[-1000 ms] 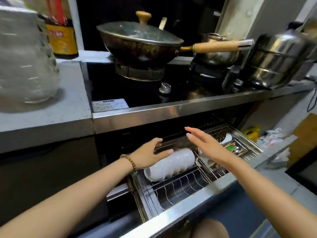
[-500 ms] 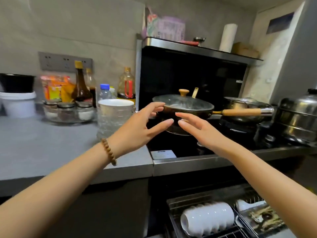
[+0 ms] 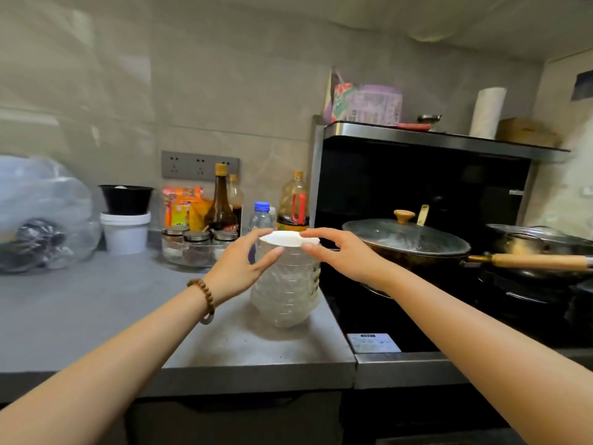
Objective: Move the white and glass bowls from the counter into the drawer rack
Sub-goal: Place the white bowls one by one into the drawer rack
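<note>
Arms: both forearms reach forward over the front edge of the worktop (image 3: 96, 316) and converge on the bowl stack near its right edge.
Left hand (image 3: 237, 268): fingers spread and curved round the left side of the stack, thumb on the white rim, fingertips against the glass just below; a beaded bracelet (image 3: 203, 300) sits on the wrist.
Right hand (image 3: 340, 255): open and cupped, palm down, fingers touching the right side of the white rim; whether it grips yet I cannot tell.
Glass bowls (image 3: 285, 293): a tall nested stack standing upright on the worktop, just beside the hob (image 3: 401, 322).
White bowl (image 3: 288, 239): seated on top of the glass stack.
Room left: bare worktop between the stack and the front edge.
Room behind: spice jars (image 3: 195, 245) and bottles (image 3: 221, 200) near the back edge.
Room right: lidded wok (image 3: 407, 242) close by, its handle pointing right.
</note>
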{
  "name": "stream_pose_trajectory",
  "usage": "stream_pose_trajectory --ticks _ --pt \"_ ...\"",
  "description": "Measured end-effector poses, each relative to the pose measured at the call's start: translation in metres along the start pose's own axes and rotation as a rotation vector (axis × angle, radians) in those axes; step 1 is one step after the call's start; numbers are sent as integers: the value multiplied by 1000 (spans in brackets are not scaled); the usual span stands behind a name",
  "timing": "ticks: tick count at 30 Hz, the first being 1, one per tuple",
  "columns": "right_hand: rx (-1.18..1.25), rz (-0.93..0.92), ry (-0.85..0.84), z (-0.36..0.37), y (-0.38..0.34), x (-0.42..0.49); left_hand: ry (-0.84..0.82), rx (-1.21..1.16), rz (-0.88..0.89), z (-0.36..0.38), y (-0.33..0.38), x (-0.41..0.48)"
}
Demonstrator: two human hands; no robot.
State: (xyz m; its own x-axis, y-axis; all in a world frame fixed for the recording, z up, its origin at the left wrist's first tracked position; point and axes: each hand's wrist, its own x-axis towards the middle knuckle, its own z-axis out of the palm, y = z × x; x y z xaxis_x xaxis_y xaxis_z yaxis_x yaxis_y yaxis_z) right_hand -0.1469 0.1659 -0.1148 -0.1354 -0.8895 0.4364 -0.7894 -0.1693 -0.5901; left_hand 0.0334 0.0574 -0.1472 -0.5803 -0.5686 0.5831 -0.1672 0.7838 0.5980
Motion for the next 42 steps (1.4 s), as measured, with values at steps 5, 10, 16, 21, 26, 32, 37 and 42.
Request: stream_pose_trajectory --ticks 5,10,16,21,26,32,37,42 --pt "-77 49 -67 7 4 30 -32 -110 -64 12 -19 14" --pt "-108 48 -149 10 5 46 31 -269 -126 27 -36 15" --pt "-76 -45 -35 17 7 54 65 -286 -147 37 -42 16" --pt "-9 -59 28 21 6 55 107 -298 -168 42 -36 24" --pt "92 -56 102 17 3 53 182 -385 -153 43 -23 33" --pt "260 -93 208 -7 -13 35 237 -410 -21 38 9 42" --pt "350 -100 299 -46 -31 -10 219 -510 165 51 61 37" --pt "454 16 292 -89 -9 -88 -10 -611 227 104 106 13"
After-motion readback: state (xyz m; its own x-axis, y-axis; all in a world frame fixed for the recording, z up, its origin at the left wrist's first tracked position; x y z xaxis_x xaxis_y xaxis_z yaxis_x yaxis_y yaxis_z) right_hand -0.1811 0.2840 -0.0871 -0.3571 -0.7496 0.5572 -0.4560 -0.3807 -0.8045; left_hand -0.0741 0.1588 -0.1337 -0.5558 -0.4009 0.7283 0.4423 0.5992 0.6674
